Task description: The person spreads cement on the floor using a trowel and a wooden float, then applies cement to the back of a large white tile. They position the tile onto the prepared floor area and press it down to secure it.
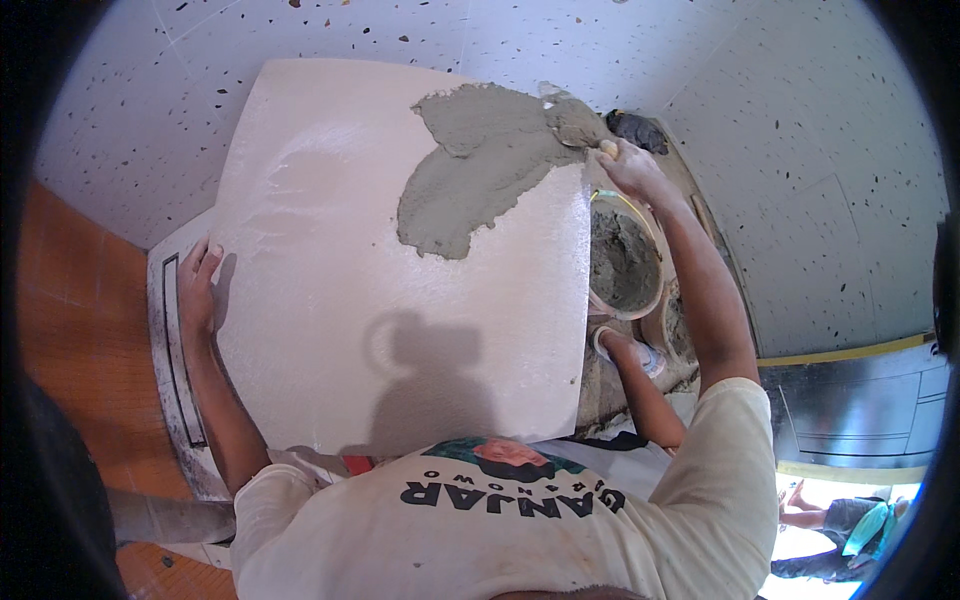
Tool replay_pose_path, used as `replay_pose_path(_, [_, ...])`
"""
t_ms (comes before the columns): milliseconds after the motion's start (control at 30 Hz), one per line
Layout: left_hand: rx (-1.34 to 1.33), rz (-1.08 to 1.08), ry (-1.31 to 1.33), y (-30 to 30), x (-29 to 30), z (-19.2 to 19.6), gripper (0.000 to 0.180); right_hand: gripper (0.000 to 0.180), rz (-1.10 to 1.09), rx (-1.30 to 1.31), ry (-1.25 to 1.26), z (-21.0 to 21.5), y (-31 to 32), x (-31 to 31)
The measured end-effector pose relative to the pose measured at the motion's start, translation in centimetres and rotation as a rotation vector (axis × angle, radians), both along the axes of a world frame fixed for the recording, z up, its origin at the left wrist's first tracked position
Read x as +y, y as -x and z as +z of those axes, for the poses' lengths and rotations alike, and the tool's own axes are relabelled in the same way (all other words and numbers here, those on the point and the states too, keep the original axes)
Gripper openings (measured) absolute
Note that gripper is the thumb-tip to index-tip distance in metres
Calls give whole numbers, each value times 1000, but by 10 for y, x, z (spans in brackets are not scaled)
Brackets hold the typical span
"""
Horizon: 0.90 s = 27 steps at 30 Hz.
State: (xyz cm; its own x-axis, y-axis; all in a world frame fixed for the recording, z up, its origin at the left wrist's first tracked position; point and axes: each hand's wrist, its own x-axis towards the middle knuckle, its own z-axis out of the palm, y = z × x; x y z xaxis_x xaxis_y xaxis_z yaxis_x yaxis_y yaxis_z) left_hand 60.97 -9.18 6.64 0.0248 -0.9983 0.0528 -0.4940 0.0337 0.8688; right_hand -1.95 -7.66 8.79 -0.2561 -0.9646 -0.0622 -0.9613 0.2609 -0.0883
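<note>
A large pale tile point(310, 240) stands in front of me, its back facing me. Wet grey mortar point(470, 175) covers a patch of its upper right part, thick and ragged at the edges. My right hand point(637, 172) is closed round the handle of a trowel point(577, 125), at the tile's upper right corner. Mortar smears the trowel's blade, which lies against the patch. On the opposite side, my left hand point(198, 290) grips the tile's left edge, thumb toward the face; some fingers are hidden. A bucket point(659, 235) of mortar sits below my right forearm.
A dark plastic bag point(637, 131) lies in the far right corner. Beside the bucket is another round container point(683, 325), near my sandalled foot point(645, 357). Speckled wall tiles point(820, 220) enclose the space. Another person point(845, 530) shows at lower right.
</note>
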Motion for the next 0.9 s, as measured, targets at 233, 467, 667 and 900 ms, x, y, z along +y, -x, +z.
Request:
replay_pose_path(233, [18, 99, -12, 14, 5, 1, 76, 51, -305, -155, 38, 27, -2, 39])
replay_pose_path(467, [4, 132, 18, 3, -3, -8, 79, 40, 419, -242, -111, 43, -134, 85])
replay_pose_path(667, [39, -25, -3, 7, -2, 3, 82, 37, 597, 55, -43, 25, -145, 95])
replay_pose_path(900, [-20, 97, 19, -1, 2, -3, 79, 36, 374, 146, 176, 22, -80, 42])
